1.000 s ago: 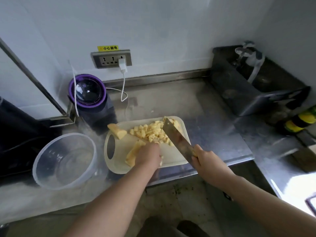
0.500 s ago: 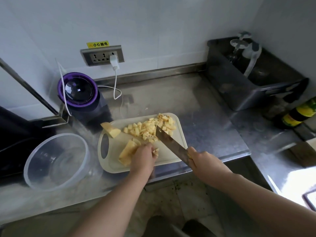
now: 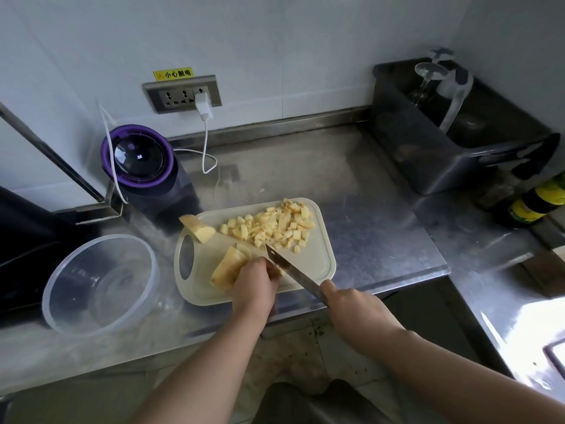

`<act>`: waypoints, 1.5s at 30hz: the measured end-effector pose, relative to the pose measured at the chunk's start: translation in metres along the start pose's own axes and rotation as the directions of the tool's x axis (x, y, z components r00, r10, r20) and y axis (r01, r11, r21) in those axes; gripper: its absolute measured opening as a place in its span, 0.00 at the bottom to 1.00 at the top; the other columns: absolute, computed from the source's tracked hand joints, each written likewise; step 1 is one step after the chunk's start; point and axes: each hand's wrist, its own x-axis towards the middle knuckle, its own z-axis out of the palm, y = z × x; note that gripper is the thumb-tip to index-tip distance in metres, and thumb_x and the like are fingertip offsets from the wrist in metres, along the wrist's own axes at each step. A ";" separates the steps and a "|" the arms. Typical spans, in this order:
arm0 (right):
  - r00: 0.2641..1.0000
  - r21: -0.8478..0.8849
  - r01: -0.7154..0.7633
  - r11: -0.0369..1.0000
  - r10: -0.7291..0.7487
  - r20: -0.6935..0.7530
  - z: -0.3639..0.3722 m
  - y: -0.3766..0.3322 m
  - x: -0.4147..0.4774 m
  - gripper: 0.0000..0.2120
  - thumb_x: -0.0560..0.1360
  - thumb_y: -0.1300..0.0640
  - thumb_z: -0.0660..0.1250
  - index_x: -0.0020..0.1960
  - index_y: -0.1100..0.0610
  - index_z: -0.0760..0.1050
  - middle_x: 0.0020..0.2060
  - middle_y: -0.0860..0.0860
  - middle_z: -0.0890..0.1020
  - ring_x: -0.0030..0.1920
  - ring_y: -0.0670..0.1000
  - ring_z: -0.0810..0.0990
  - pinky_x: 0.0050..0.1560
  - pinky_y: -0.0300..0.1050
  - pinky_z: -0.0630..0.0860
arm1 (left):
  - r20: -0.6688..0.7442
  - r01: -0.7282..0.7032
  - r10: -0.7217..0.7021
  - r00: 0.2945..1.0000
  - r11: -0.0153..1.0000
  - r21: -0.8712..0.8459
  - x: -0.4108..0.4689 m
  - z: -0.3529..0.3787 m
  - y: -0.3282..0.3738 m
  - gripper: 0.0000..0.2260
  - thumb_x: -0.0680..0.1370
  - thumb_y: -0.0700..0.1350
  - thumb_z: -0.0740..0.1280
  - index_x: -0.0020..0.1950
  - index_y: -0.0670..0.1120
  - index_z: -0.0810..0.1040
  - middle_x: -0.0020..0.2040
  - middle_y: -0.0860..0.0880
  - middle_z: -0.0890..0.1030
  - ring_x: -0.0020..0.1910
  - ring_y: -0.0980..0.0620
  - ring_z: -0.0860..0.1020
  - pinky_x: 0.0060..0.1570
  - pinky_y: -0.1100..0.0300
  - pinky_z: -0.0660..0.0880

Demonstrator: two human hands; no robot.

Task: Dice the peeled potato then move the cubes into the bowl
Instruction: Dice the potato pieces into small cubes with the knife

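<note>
A cream cutting board lies on the steel counter. A heap of potato cubes covers its far half. Sliced potato strips lie near the front, and my left hand holds them down with curled fingers. My right hand grips the handle of a cleaver, whose blade rests on the board right beside my left fingers. One uncut potato wedge sits at the board's far left corner. The clear plastic bowl stands empty to the left of the board.
A purple-rimmed appliance stands behind the board, with a white cable running to the wall socket. A dark bin with glassware occupies the back right. Yellow-labelled bottles lie at the right edge. The counter's front edge runs just below the board.
The cleaver blade has dropped from a raised tilt down onto the board next to my left hand. My left hand stays on the strips.
</note>
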 end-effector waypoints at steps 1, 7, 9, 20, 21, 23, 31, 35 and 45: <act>1.000 -0.003 0.000 1.000 0.000 0.003 0.000 0.000 0.000 0.19 0.80 0.65 0.55 0.68 0.52 0.60 0.34 0.49 0.70 0.30 0.47 0.69 0.27 0.39 0.63 | 0.000 0.000 0.000 1.000 1.000 0.001 0.000 -0.001 0.001 0.07 0.78 0.47 0.67 0.54 0.47 0.79 0.48 0.52 0.82 0.36 0.57 0.75 0.31 0.69 0.67; 1.000 0.025 0.012 1.000 -0.012 0.001 0.001 -0.002 -0.004 0.20 0.81 0.64 0.55 0.71 0.52 0.58 0.35 0.50 0.72 0.32 0.47 0.70 0.28 0.39 0.65 | 0.007 -0.007 0.006 1.000 1.000 0.003 -0.001 0.000 -0.001 0.07 0.79 0.47 0.66 0.54 0.46 0.79 0.43 0.54 0.79 0.29 0.60 0.71 0.24 0.71 0.65; 1.000 0.021 0.015 1.000 -0.015 -0.005 0.001 -0.002 -0.005 0.21 0.81 0.64 0.54 0.71 0.52 0.58 0.36 0.50 0.72 0.32 0.47 0.70 0.29 0.39 0.65 | 0.010 -0.005 0.005 1.000 1.000 0.001 -0.001 0.000 -0.001 0.07 0.79 0.47 0.66 0.54 0.46 0.79 0.44 0.54 0.79 0.29 0.60 0.70 0.23 0.71 0.64; 1.000 0.023 0.025 0.999 -0.026 0.014 -0.001 -0.002 -0.005 0.23 0.80 0.64 0.54 0.73 0.52 0.57 0.37 0.51 0.74 0.34 0.49 0.72 0.32 0.41 0.68 | 0.012 0.039 -0.039 0.999 0.999 0.009 0.003 0.000 0.000 0.09 0.78 0.48 0.68 0.55 0.46 0.79 0.51 0.49 0.83 0.50 0.50 0.80 0.45 0.61 0.75; 0.999 0.028 0.025 0.999 -0.026 0.021 -0.002 -0.002 -0.005 0.23 0.80 0.64 0.55 0.73 0.51 0.57 0.38 0.51 0.74 0.34 0.49 0.73 0.32 0.41 0.68 | 0.010 0.039 -0.039 0.999 0.999 0.007 0.003 0.000 0.001 0.09 0.78 0.48 0.67 0.55 0.46 0.79 0.51 0.49 0.83 0.51 0.49 0.80 0.44 0.61 0.73; 0.999 0.026 0.026 0.999 -0.027 0.034 -0.003 -0.002 -0.005 0.23 0.80 0.64 0.55 0.73 0.52 0.57 0.40 0.52 0.76 0.37 0.50 0.76 0.35 0.42 0.71 | 0.010 0.038 -0.038 0.999 0.999 -0.001 0.003 0.001 0.001 0.09 0.78 0.49 0.67 0.55 0.46 0.79 0.51 0.49 0.83 0.51 0.49 0.80 0.43 0.62 0.72; 0.994 -0.028 0.053 0.998 -0.050 0.092 -0.008 -0.007 0.000 0.24 0.81 0.65 0.55 0.74 0.54 0.56 0.36 0.50 0.70 0.34 0.48 0.71 0.32 0.39 0.67 | -0.005 0.049 -0.049 0.999 0.997 0.056 0.005 0.003 0.000 0.08 0.79 0.45 0.67 0.56 0.45 0.78 0.52 0.48 0.82 0.52 0.49 0.80 0.42 0.63 0.71; 0.994 -0.035 0.059 0.998 -0.055 0.095 -0.010 -0.003 -0.003 0.22 0.81 0.64 0.56 0.73 0.54 0.57 0.39 0.51 0.74 0.40 0.51 0.77 0.38 0.43 0.73 | -0.006 0.012 -0.012 1.000 1.000 0.025 0.003 0.001 0.001 0.07 0.79 0.46 0.67 0.55 0.45 0.78 0.50 0.49 0.82 0.44 0.52 0.79 0.36 0.66 0.72; 0.993 -0.160 0.116 0.980 -0.114 0.021 -0.066 0.034 -0.006 0.08 0.83 0.56 0.56 0.60 0.51 0.69 0.37 0.43 0.69 0.38 0.45 0.73 0.38 0.34 0.67 | 0.042 -0.044 0.045 0.998 0.999 -0.012 0.005 0.003 -0.001 0.12 0.78 0.45 0.68 0.62 0.49 0.77 0.57 0.53 0.80 0.55 0.54 0.79 0.52 0.63 0.75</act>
